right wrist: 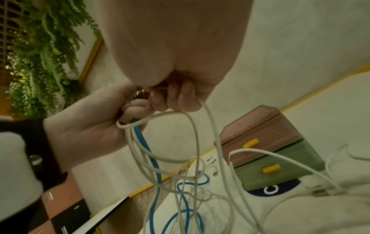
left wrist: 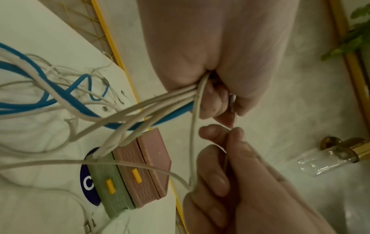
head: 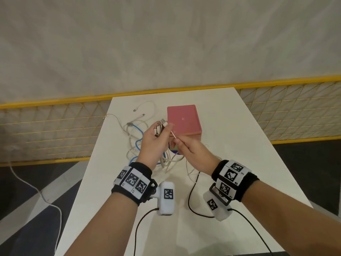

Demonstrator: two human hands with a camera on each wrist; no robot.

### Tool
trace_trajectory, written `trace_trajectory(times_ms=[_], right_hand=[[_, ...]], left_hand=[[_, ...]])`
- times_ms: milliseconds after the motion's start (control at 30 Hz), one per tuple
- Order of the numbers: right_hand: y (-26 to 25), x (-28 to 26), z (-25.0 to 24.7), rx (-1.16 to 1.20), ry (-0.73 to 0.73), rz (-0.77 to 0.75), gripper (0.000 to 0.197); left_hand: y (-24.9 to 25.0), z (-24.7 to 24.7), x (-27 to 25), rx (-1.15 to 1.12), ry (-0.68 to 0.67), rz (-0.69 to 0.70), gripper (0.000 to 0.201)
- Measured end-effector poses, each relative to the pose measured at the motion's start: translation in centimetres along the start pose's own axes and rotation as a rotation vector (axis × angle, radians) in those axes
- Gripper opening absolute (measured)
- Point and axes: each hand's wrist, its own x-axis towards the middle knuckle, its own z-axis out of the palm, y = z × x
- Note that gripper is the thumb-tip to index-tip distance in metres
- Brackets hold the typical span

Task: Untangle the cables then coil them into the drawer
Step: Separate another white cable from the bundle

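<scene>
A tangle of white cables point(head: 132, 133) and one blue cable point(head: 137, 143) lies on the white table point(head: 230, 145), left of a small drawer unit point(head: 183, 120). The unit has a pink upper drawer point(right wrist: 260, 134) and a green lower drawer point(right wrist: 280, 171), both closed, with yellow handles. My left hand point(head: 158, 132) is raised above the table and grips a bundle of cable ends point(left wrist: 170, 101), white ones and the blue one, with USB plugs sticking out above the fist. Just to its right, my right hand point(head: 181, 145) pinches a single white cable point(head: 173, 134) running from that bundle.
A yellow mesh fence point(head: 55, 130) runs behind and beside the table. One white cable point(head: 36, 191) trails off the table's left edge to the floor. Black camera leads point(head: 191, 196) lie on the near table. A blue round sticker point(left wrist: 88, 178) sits under the drawer unit.
</scene>
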Motion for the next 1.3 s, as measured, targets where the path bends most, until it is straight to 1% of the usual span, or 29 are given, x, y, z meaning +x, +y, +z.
trace_trajectory(times_ms=[67, 133, 200, 233, 333, 400, 433, 467, 533, 567, 633, 667, 700, 733, 767, 800, 867, 900, 933, 967, 1000, 1067, 1100, 1133, 1167, 1200, 1233, 1267, 1300], right_hand=[[0.1, 0.2, 0.5, 0.007, -0.031, 0.01, 0.031], [0.0, 0.1, 0.9, -0.009, -0.103, 0.02, 0.029], [-0.2, -0.2, 0.9, -0.052, -0.182, 0.031, 0.029], [0.0, -0.4, 0.6, -0.075, -0.204, 0.045, 0.029], [1.6, -1.1, -1.2, -0.116, -0.213, 0.104, 0.028], [3.1, -1.5, -2.8, -0.16, -0.18, 0.149, 0.027], [3.5, -1.6, -3.6, -0.182, -0.154, 0.169, 0.027], [3.7, -1.5, -4.2, -0.198, -0.127, 0.177, 0.027], [3.7, -0.8, -4.8, -0.223, -0.061, 0.154, 0.026], [3.1, -0.3, -4.9, -0.23, -0.03, 0.136, 0.025], [1.7, 0.9, -4.8, -0.215, 0.019, 0.09, 0.022], [1.0, 1.4, -4.8, -0.206, 0.026, 0.054, 0.021], [0.2, 1.7, -4.9, -0.209, 0.017, 0.029, 0.021], [-0.2, 1.9, -5.1, -0.214, 0.0, 0.022, 0.021], [-0.4, 1.9, -5.6, -0.22, -0.018, 0.03, 0.021], [-0.1, 1.8, -6.3, -0.221, -0.032, 0.052, 0.022], [0.7, 1.1, -7.7, -0.239, -0.036, 0.116, 0.025], [1.1, 0.8, -8.2, -0.252, -0.036, 0.139, 0.027], [1.5, 0.5, -8.5, -0.266, -0.045, 0.145, 0.027], [1.5, 0.4, -8.4, -0.29, -0.055, 0.141, 0.027], [1.7, 0.5, -8.1, -0.308, -0.062, 0.132, 0.027], [1.3, 0.9, -6.9, -0.318, -0.069, 0.108, 0.026], [0.9, 1.2, -6.2, -0.31, -0.073, 0.094, 0.025], [0.6, 1.5, -5.7, -0.29, -0.074, 0.076, 0.023], [0.2, 1.7, -5.3, -0.264, -0.079, 0.064, 0.023], [0.2, 1.7, -5.3, -0.241, -0.085, 0.06, 0.023], [0.0, 1.5, -5.5, -0.228, -0.091, 0.067, 0.024], [0.3, 1.2, -6.1, -0.214, -0.089, 0.086, 0.025], [0.6, 0.7, -6.8, -0.199, -0.082, 0.113, 0.026]], left_hand=[[0.2, 0.2, 0.1, -0.091, 0.0, 0.009, 0.024], [0.2, 0.0, 0.5, -0.076, 0.033, 0.036, 0.019], [0.1, -0.4, 1.0, -0.046, 0.092, 0.056, 0.019], [0.2, -0.7, 1.3, -0.072, 0.121, 0.051, 0.02], [0.9, -2.5, 2.1, -0.327, 0.165, 0.021, 0.022], [1.4, -4.1, 2.3, -0.41, 0.151, 0.013, 0.021], [1.5, -4.7, 2.4, -0.376, 0.134, 0.029, 0.018], [1.5, -5.0, 2.3, -0.27, 0.111, 0.061, 0.016], [1.3, -4.5, 2.0, 0.079, 0.038, 0.149, 0.015], [1.0, -3.8, 1.8, 0.229, -0.023, 0.175, 0.017], [0.4, -2.2, 1.6, 0.412, -0.19, 0.146, 0.027], [0.0, -1.6, 1.5, 0.487, -0.259, 0.124, 0.026], [-0.4, -1.2, 1.5, 0.554, -0.292, 0.118, 0.024], [-0.5, -1.0, 1.5, 0.589, -0.285, 0.116, 0.022], [-0.4, -1.3, 1.8, 0.583, -0.226, 0.106, 0.021], [-0.3, -1.8, 2.2, 0.545, -0.126, 0.091, 0.021], [-0.2, -3.7, 3.4, 0.498, 0.129, 0.075, 0.023], [-0.1, -4.7, 3.8, 0.528, 0.233, 0.086, 0.024], [0.0, -5.2, 3.8, 0.565, 0.297, 0.112, 0.023], [0.1, -5.1, 3.6, 0.579, 0.308, 0.138, 0.022], [0.2, -4.4, 3.2, 0.552, 0.247, 0.157, 0.024], [0.6, -1.9, 1.8, 0.465, -0.015, 0.152, 0.036], [0.5, -0.7, 1.2, 0.475, -0.146, 0.155, 0.037], [0.3, 0.3, 0.7, 0.522, -0.232, 0.176, 0.032], [0.0, 0.8, 0.7, 0.573, -0.26, 0.198, 0.023], [-0.2, 0.7, 0.8, 0.587, -0.242, 0.205, 0.019], [-0.2, 0.3, 1.3, 0.572, -0.189, 0.187, 0.02], [0.0, -0.4, 1.7, 0.552, -0.103, 0.165, 0.022], [0.1, -1.5, 2.3, 0.542, 0.011, 0.159, 0.024]])
